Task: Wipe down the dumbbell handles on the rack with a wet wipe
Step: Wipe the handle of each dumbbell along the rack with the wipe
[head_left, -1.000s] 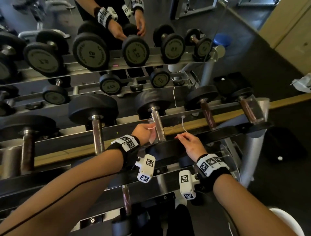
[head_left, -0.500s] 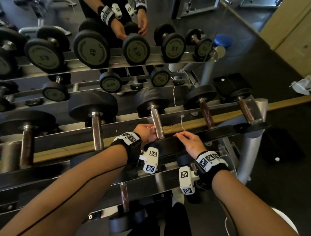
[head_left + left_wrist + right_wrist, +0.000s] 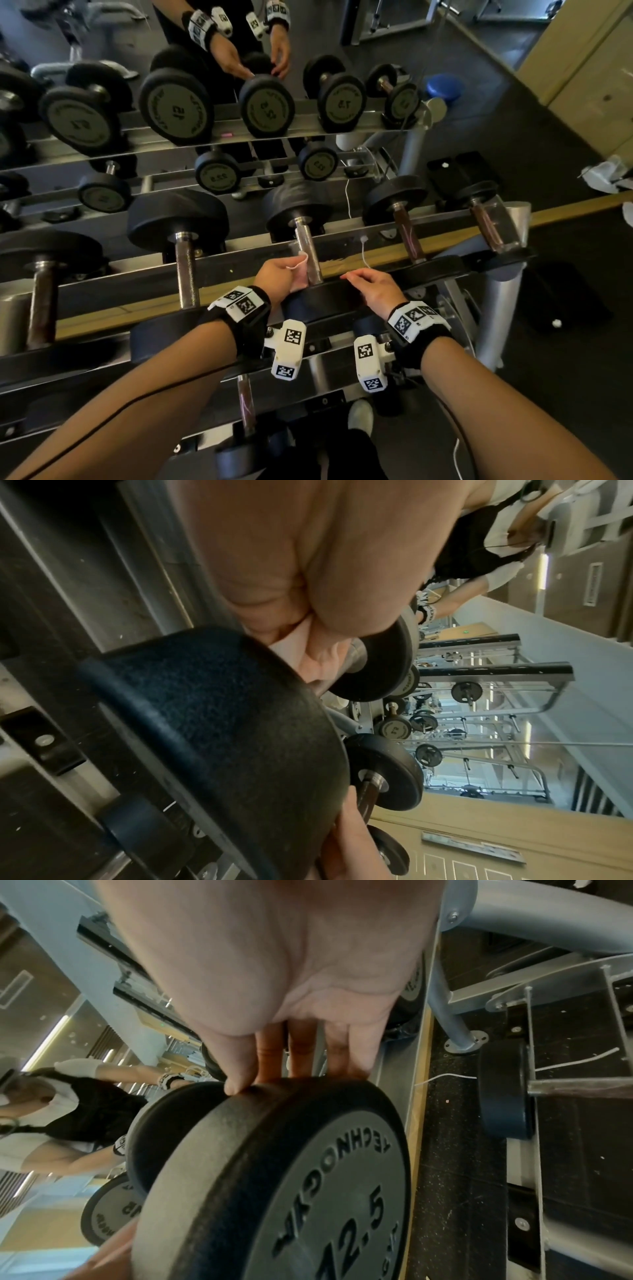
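At the centre of the head view, a pale pink wet wipe (image 3: pixel 300 270) is held by the left hand (image 3: pixel 278 278) against the lower left side of a steel dumbbell handle (image 3: pixel 307 253). The fingers of the left hand are curled round the wipe; in the left wrist view the wipe (image 3: pixel 316 653) is seen bunched between the thumb and the fingers, just above the near weight head (image 3: pixel 219 723). How much of the handle is enclosed by the wipe cannot be told.

The dumbbell is laid across the upper rails of the rack (image 3: pixel 239 274), its far weight head (image 3: pixel 299 209) toward the upper centre of the frame and its near weight head (image 3: pixel 325 301) between the two wrists. The right hand (image 3: pixel 376 289) is placed on top of the near head. Its fingers (image 3: pixel 301 1053) are kept almost straight and close together, with the fingertips and thumb resting on the rubber rim (image 3: pixel 274 1096); nothing is gripped by them. The face of this head is marked 22.5 in the right wrist view.

Further dumbbells are racked to the left (image 3: pixel 181 246) and to the right (image 3: pixel 404 226) of the one being wiped. A mirror (image 3: pixel 205 68) fills the upper part of the head view, where the rack and both hands are reflected.
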Demonstrator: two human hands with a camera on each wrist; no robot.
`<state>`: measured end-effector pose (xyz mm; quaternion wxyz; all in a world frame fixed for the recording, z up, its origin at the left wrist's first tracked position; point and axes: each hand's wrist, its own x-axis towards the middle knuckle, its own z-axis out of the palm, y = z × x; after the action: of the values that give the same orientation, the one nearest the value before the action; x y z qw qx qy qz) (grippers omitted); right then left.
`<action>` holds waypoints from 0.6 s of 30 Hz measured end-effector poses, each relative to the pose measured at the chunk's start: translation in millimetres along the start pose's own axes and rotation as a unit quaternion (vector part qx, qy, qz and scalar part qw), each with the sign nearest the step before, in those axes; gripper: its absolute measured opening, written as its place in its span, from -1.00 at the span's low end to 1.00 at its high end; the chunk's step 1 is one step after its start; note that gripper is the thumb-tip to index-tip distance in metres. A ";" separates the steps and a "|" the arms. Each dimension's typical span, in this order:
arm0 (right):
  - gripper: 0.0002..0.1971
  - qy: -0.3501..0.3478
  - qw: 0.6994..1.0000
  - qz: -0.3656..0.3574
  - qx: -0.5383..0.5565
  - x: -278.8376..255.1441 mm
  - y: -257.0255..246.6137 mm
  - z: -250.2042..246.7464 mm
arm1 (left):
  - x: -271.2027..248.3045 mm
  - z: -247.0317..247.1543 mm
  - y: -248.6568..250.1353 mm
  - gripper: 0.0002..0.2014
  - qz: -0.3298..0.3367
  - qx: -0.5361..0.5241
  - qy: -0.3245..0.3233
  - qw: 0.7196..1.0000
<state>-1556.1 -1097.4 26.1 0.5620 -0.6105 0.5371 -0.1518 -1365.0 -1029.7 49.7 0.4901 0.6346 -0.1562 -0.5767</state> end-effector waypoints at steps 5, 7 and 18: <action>-0.79 -0.056 0.995 -0.029 -0.072 1.0 -13.6 -16.3 | -8.6 7.7 17.0 -0.77 -0.004 -0.084 -0.076 0.994; -0.83 -0.063 0.990 -0.064 -0.110 0.9 -21.8 -34.8 | -6.4 16.1 24.7 -0.71 0.003 -0.079 -0.068 0.995; -0.85 0.065 0.987 -0.116 -0.089 14.0 -11.4 -168.1 | 34.7 128.8 50.4 -0.74 0.061 0.074 -0.015 0.995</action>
<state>-1677.9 -1199.3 84.1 0.4482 -0.7050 0.5090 -0.2073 -1450.6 -1136.9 88.8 0.4737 0.6498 -0.2438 -0.5421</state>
